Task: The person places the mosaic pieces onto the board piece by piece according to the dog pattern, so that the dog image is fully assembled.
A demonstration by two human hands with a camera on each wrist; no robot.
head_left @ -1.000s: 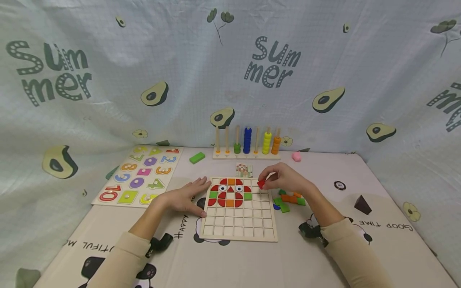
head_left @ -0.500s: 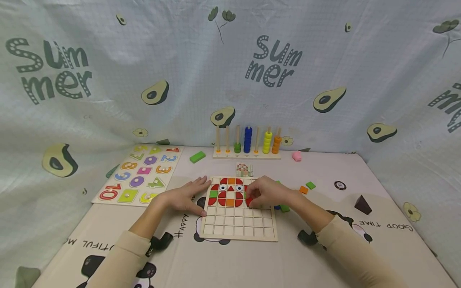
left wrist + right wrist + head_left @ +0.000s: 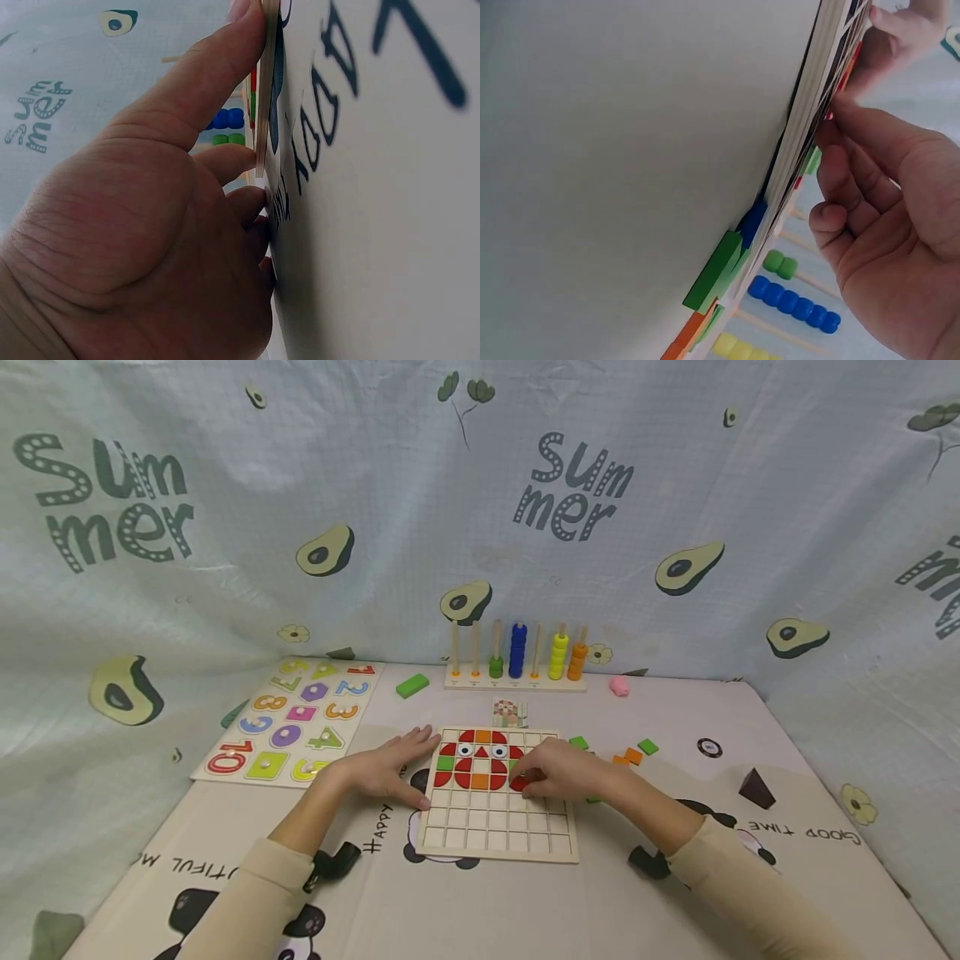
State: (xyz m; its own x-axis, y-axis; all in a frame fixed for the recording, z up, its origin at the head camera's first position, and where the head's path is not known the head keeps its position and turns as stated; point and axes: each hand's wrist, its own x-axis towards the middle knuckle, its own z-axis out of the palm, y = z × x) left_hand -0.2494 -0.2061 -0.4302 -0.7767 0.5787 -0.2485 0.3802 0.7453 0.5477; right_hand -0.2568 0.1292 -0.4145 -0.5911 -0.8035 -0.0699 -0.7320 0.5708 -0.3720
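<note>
1 R hand [image 3: 561, 770] low o/ brd [image 3: 477, 821]

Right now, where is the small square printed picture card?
In the head view, the picture card lies slightly right of centre, between the far edge of the pale wooden grid board and the wooden bead rack.

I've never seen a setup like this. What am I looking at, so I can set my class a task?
There is no machine, just a person's bare left hand and right hand. The wide view looks down from the head; each close view is taken from one wrist. On the table lie a grid board partly filled with coloured pieces, a number board and loose tiles; a bead rack stands behind. The left hand rests against the grid board's edge. The right hand pinches a red piece at the board.
</note>
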